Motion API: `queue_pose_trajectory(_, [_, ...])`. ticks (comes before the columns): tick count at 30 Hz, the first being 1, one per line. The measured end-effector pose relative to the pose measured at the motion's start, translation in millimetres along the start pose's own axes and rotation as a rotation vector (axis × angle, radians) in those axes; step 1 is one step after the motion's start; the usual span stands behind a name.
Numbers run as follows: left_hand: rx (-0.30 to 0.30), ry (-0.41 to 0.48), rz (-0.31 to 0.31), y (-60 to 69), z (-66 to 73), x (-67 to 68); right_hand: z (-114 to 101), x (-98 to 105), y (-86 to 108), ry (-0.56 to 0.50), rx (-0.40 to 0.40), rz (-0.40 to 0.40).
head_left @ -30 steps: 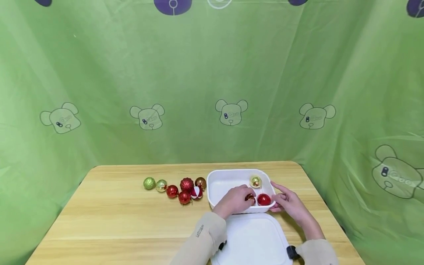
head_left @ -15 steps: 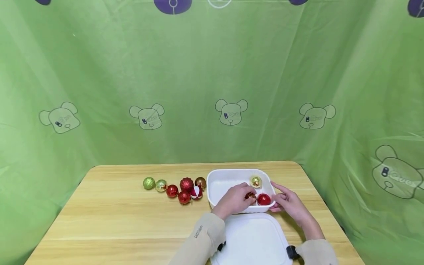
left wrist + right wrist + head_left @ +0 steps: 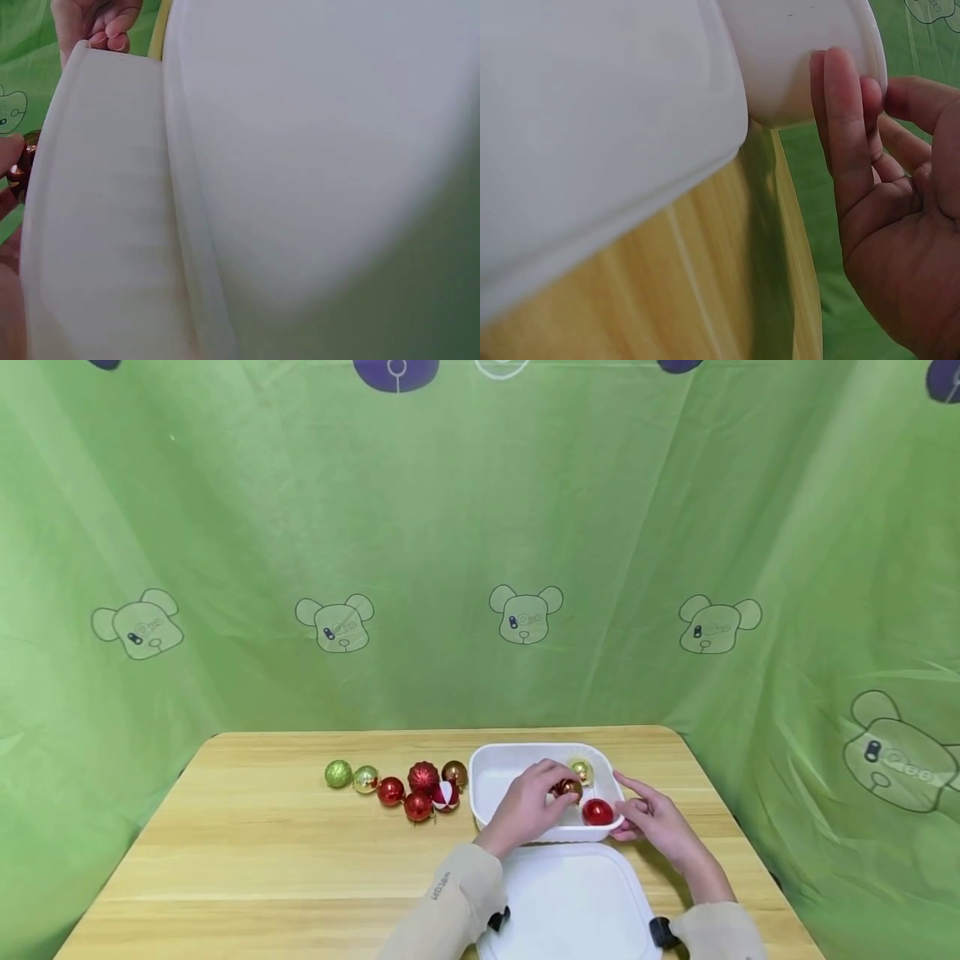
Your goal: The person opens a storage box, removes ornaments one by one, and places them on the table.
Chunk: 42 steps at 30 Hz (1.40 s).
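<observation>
In the head view my left hand [image 3: 531, 802] reaches into the white plastic box [image 3: 491, 774] and pinches a shiny brown Christmas ball [image 3: 572, 791] between thumb and fingers. The same ball [image 3: 22, 169] shows beyond the box rim in the left wrist view, partly hidden. A gold ball [image 3: 582, 771] lies just behind it, and a glossy red ball [image 3: 597, 812] lies in the front right corner of the box. At the box's right end my right hand [image 3: 663, 827] grips the corner. Its fingers [image 3: 845, 112] lie against the outer wall in the right wrist view.
A white lid [image 3: 570, 902] lies on the wooden table [image 3: 262, 860] in front of the box, under both forearms. Left of the box several balls sit together: a green one [image 3: 338, 774], a gold one [image 3: 366, 779], red ones [image 3: 391, 791] and a brown one [image 3: 454, 773].
My left hand has moved the brown ball back and slightly up, away from the box's front wall toward the gold ball. The right hand stays on the box's right end.
</observation>
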<state>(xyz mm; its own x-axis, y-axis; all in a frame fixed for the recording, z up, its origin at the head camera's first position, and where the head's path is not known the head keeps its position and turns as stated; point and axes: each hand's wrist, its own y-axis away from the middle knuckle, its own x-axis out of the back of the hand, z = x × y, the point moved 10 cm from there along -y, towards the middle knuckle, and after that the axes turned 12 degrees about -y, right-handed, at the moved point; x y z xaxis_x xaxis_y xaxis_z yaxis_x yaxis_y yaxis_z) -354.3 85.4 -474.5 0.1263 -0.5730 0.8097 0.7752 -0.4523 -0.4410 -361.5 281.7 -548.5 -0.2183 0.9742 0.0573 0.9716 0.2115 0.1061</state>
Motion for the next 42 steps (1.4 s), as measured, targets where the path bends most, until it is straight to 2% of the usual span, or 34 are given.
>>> queue_pose_trajectory(3, [-0.015,0.027,0.036,1.0,0.6,6.8,0,1,0.6,0.006,-0.002,0.007])
queue_pose_trajectory(8, [-0.005,0.079,0.069,5.4,-3.3,22.3,0,0,0.4,0.011,-0.013,0.012])
queue_pose_trajectory(16, [0.003,0.127,0.076,21.2,-13.5,46.5,-6,-1,1.4,0.022,-0.019,0.028])
queue_pose_trajectory(22, [0.060,0.153,0.080,36.7,-29.6,68.4,-8,-7,0.2,0.023,-0.023,0.024])
queue_pose_trajectory(29, [0.080,0.179,0.100,49.4,-43.0,89.7,-4,0,3.9,0.036,-0.041,0.051])
queue_pose_trajectory(34, [0.137,0.152,0.124,62.9,-62.5,105.4,-3,0,3.3,0.032,-0.038,0.045])
queue_pose_trajectory(42, [0.175,0.124,0.186,81.1,-87.1,127.4,-3,-1,2.7,0.028,-0.049,0.051])
